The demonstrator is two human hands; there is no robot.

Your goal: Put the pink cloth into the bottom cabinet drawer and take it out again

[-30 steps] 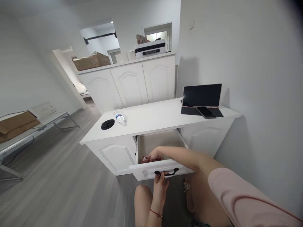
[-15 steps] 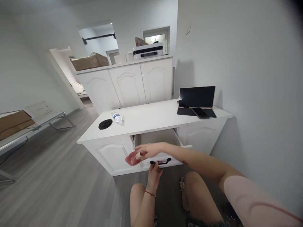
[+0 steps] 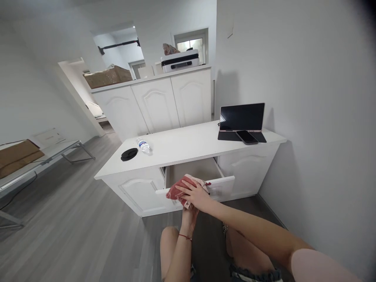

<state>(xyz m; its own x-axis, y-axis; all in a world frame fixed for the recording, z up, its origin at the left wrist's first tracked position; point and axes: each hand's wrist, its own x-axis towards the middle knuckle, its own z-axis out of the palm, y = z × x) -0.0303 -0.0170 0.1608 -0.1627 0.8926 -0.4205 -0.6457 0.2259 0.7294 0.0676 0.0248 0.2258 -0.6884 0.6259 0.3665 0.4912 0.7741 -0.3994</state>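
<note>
Two bare hands are meeting over a red, soft-looking folded cloth [image 3: 182, 189] just in front of the open white drawer [image 3: 199, 181]. Nearest the camera, the left hand [image 3: 188, 213] is reaching up from below, and its fingers are hidden behind the cloth and the other hand, so I cannot tell whether they are curled or loose. Above it, the right hand [image 3: 196, 194] is lying palm-down on the cloth with fingers spread and pressing onto the fabric, holding it from above (the thumb side is facing the drawer). The cloth is sitting directly under those right fingertips and is spilling out to the left of them, its long axis running roughly left to right along the drawer front; the right hand is the one plainly in contact, with the left directly beneath. Behind the hands, the drawer is standing pulled out from the low white cabinet [image 3: 141, 188]. On the cabinet top, a clear plastic water bottle [image 3: 143, 145] is lying on its side near a round black disc [image 3: 129, 154], well apart from the dark tablet [image 3: 242, 117] propped at the right end with a black phone [image 3: 246, 137] resting just before it. Farther back, a white printer [image 3: 180, 60] is sitting on a taller white cupboard [image 3: 158, 102].
</note>
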